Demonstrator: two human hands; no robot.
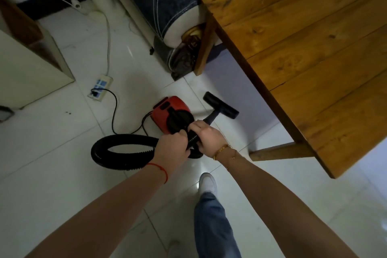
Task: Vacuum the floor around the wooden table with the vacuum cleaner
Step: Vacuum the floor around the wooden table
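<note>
Floor (62, 174): pale glossy tiles with thin grout lines, under both hands.
Vacuum cleaner (167, 111): red and black body on the tiles just beyond the hands.
Hose (117, 142): black ribbed loop lying left of the left hand (172, 145).
Floor nozzle (221, 105): black, flat on the tiles beyond the right hand (206, 137).
Power strip (100, 89): white, far left of the hands, a black plug in it.
Wooden table (314, 48): legs on the tiles, right of the hands.
Shoe (207, 182): white, on the tiles nearer than the hands.
</note>
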